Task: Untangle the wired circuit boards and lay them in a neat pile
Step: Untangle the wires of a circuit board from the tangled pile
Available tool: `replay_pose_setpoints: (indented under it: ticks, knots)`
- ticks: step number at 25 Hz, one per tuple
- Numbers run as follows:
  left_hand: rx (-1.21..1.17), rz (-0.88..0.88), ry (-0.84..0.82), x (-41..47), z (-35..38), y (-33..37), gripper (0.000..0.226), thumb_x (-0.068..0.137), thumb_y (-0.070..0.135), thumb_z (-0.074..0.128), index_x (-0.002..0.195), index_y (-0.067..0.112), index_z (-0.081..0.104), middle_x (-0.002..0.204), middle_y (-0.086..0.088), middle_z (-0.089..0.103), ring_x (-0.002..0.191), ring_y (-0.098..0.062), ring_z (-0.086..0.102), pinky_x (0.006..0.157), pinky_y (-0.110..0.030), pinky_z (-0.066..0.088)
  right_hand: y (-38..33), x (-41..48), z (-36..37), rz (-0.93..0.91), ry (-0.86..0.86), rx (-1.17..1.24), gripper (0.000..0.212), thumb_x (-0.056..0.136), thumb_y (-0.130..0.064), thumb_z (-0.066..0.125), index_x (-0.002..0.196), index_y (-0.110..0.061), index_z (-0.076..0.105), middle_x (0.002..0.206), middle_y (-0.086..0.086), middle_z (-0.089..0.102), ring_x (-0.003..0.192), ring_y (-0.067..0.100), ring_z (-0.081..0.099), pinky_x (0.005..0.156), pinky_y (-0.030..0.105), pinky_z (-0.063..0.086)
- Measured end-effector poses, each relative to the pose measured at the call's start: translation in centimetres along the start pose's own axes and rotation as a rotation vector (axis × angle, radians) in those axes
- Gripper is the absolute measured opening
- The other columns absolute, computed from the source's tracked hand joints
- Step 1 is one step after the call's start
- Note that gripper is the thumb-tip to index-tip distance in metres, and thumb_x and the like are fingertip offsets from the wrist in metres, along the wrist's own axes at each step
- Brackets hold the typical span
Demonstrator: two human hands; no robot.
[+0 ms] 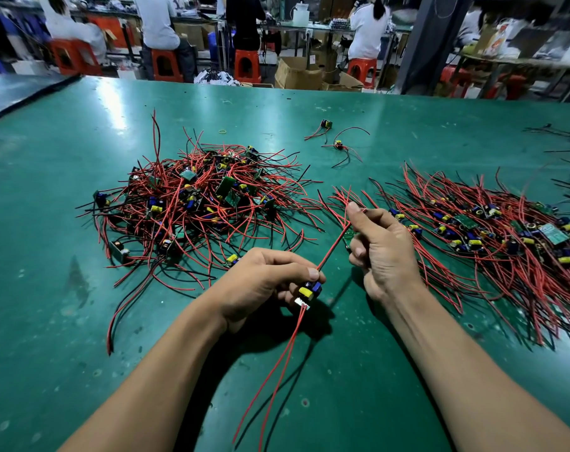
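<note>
A tangled heap of small circuit boards with red and black wires [195, 203] lies left of centre on the green table [309, 386]. A flatter, combed-out pile of the same boards [492, 233] spreads to the right. My left hand [264, 282] grips one board [309, 290] with yellow and blue parts; its red wires trail toward me and up to the right. My right hand [384, 249] holds another small green board [350, 238] and pinches red wires between thumb and forefinger.
Two loose boards with wires [337, 145] lie further back, near a small rubber band [223, 131]. Black wires lie at the far right edge [567, 138]. Beyond the table, people sit on orange stools [166, 65] among cardboard boxes.
</note>
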State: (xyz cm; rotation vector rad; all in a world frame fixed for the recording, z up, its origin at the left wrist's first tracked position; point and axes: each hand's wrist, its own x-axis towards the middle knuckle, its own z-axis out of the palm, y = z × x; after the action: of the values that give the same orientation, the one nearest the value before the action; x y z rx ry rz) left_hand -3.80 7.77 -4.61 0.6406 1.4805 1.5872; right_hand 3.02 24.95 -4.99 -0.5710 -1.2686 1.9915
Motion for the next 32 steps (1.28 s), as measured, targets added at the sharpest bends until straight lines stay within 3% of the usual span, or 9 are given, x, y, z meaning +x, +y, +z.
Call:
replay_pose_setpoints:
  ticks: [4,9,12,16,21,24,28,30,32]
  knots:
    - [-0.006,-0.004,-0.011,0.0,-0.1,0.0,0.015,0.084,0.002,0.067,0.075,0.008,0.078,0.07,-0.005,0.068,0.056,-0.008,0.05,0.053,-0.015,0.042,0.2,-0.2,-0.2,-0.232,0.006,-0.347,0.034,0.09,-0.025,0.075,0.059,-0.03,0.06,0.053,-0.012,0.045,0.04,0.011,0.034,0.039,0.017,0.025]
    - [-0.113,0.012,0.065,0.0,0.3,-0.3,0.013,0.073,0.014,0.074,0.081,0.004,0.077,0.071,-0.006,0.07,0.056,-0.01,0.056,0.053,-0.016,0.049,-0.3,0.0,-0.4,-0.11,0.0,-0.16,0.029,0.092,-0.043,0.066,0.075,-0.021,0.068,0.066,-0.006,0.059,0.036,0.007,0.037,0.037,0.015,0.025]
    - [-0.179,0.034,0.159,0.2,0.6,-0.3,0.019,0.083,0.017,0.068,0.088,-0.001,0.075,0.079,-0.009,0.072,0.06,-0.012,0.056,0.053,-0.019,0.052,-0.6,0.1,-0.6,-0.073,-0.006,-0.204,0.05,0.075,-0.067,0.065,0.089,-0.019,0.068,0.064,-0.012,0.059,0.038,0.006,0.039,0.035,0.017,0.027]
    - [-0.256,0.006,0.206,0.1,1.0,0.4,0.035,0.094,0.029,0.058,0.089,-0.001,0.074,0.086,-0.018,0.066,0.062,-0.018,0.06,0.055,-0.023,0.055,-0.6,0.0,-0.7,-0.055,-0.01,-0.259,0.064,0.073,-0.078,0.061,0.098,-0.019,0.068,0.07,-0.01,0.058,0.041,0.006,0.042,0.036,0.016,0.028]
    - [-0.354,-0.05,0.207,-0.2,1.5,0.9,0.061,0.094,0.049,0.049,0.106,-0.009,0.066,0.074,-0.01,0.064,0.061,-0.017,0.058,0.056,-0.024,0.052,-0.9,-0.8,0.0,-0.072,-0.097,-0.348,0.052,0.077,-0.071,0.062,0.096,-0.022,0.069,0.069,-0.011,0.059,0.044,0.006,0.045,0.037,0.018,0.031]
    - [-0.463,-0.05,0.179,-0.1,1.5,1.0,0.07,0.092,0.058,0.042,0.117,-0.004,0.062,0.093,-0.016,0.064,0.072,-0.021,0.062,0.065,-0.028,0.052,-0.9,-1.8,0.8,-0.06,-0.286,-0.531,0.048,0.073,-0.064,0.075,0.104,-0.029,0.068,0.082,-0.006,0.063,0.053,0.004,0.051,0.046,0.015,0.04]
    - [-0.468,0.002,0.209,0.3,1.3,0.6,0.065,0.088,0.062,0.044,0.122,0.01,0.063,0.113,-0.012,0.07,0.089,-0.019,0.069,0.078,-0.03,0.057,0.0,-2.4,1.2,-0.257,-0.373,-1.009,0.043,0.082,-0.029,0.08,0.123,-0.025,0.066,0.091,-0.016,0.064,0.068,-0.012,0.056,0.067,0.002,0.04]
    - [-0.322,0.096,0.249,0.2,1.8,0.3,0.049,0.087,0.049,0.056,0.12,0.014,0.064,0.115,-0.009,0.071,0.094,-0.019,0.072,0.084,-0.03,0.058,-0.3,-2.2,1.0,-0.303,-0.309,-1.065,0.033,0.087,-0.02,0.074,0.12,-0.019,0.069,0.096,-0.01,0.068,0.075,-0.008,0.057,0.071,0.0,0.038]
    - [0.224,0.326,0.38,-0.1,2.0,-0.6,0.027,0.091,0.028,0.067,0.115,0.017,0.067,0.105,-0.005,0.072,0.08,-0.015,0.071,0.078,-0.022,0.056,-0.6,-1.6,0.5,-0.331,-0.185,-1.097,0.025,0.09,-0.019,0.071,0.115,-0.016,0.072,0.103,-0.003,0.072,0.085,0.005,0.062,0.079,0.004,0.04]
